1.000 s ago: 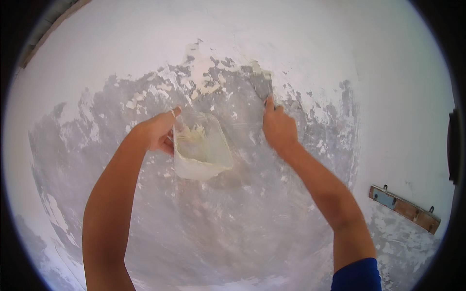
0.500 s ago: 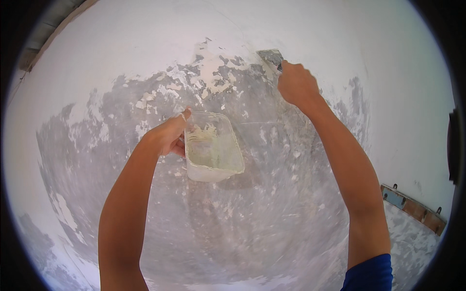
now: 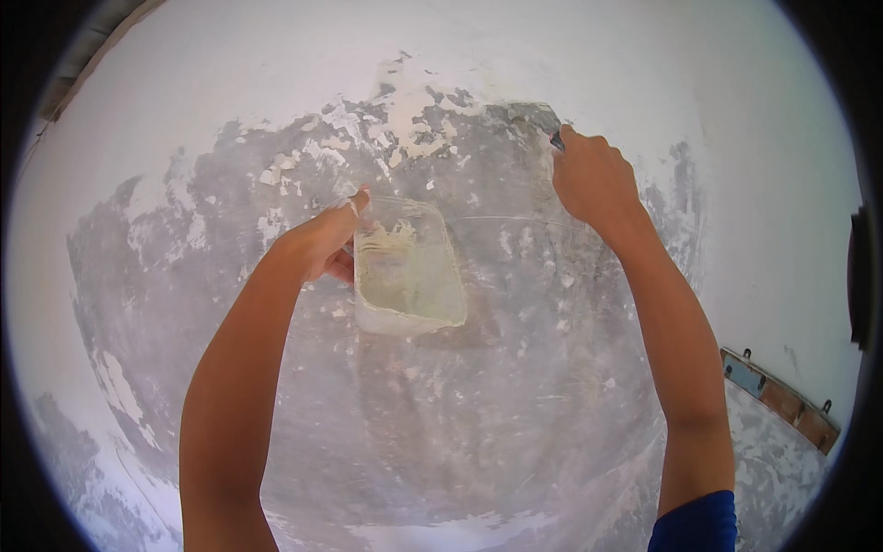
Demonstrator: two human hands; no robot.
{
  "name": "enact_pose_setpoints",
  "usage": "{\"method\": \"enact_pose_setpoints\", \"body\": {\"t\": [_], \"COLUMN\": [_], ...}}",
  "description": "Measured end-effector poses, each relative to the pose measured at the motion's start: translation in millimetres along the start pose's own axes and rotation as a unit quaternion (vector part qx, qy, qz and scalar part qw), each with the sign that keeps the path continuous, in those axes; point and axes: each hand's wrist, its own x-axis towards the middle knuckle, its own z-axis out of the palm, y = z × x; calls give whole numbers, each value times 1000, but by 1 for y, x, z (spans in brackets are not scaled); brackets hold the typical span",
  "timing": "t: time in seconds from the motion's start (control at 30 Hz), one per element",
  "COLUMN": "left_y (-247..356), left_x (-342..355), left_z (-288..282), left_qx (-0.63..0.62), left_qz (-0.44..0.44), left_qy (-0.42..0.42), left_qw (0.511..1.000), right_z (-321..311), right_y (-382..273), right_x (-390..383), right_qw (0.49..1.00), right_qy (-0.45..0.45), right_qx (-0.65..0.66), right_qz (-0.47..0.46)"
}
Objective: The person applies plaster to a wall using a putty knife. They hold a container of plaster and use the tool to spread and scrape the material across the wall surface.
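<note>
My left hand (image 3: 333, 241) grips the left side of a clear plastic tub (image 3: 414, 276), thumb at its upper rim and fingers behind it. Pale putty is smeared on the tub's inner walls. Higher up and to the right, my right hand (image 3: 596, 177) is closed round the dark handle of a putty knife (image 3: 541, 118). Its grey blade lies near or against the wall (image 3: 515, 386) and is hard to tell from the grey surface. Most of the handle is hidden in my fist.
Peeling white paint and cream patches (image 3: 409, 124) border the bare grey area. Smooth white wall (image 3: 754, 184) meets it on the right. A rack with dark hooks (image 3: 782, 400) is at the lower right, and a dark object (image 3: 861, 276) at the right edge.
My right hand and the putty knife have moved a little right and down along the wall. The tub in my left hand appears slightly higher in view.
</note>
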Motion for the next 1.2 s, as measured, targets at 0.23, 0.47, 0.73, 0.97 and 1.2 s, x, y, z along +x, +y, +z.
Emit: {"method": "enact_pose_setpoints", "body": {"t": [0.23, 0.47, 0.73, 0.97, 1.2], "left_y": [-20, -47, -70, -83, -118], "left_x": [-5, -43, -63, -81, -97], "left_z": [-1, -25, -28, -33, -9], "left_qx": [-40, -54, -39, -11, -28], "left_qz": [-12, -5, 18, 4, 49], "left_qy": [-26, 25, 52, 45, 141], "left_qw": [999, 998, 998, 999, 988], "right_z": [74, -1, 24, 79, 12], "right_y": [1, 9, 16, 7, -28], "right_x": [-63, -74, 4, -147, -227], "right_qw": [997, 990, 999, 994, 948], "right_qy": [-71, -138, -15, -100, -179], "right_qx": [-10, -24, -51, -25, 229], "right_qz": [11, -18, 6, -21, -128]}}
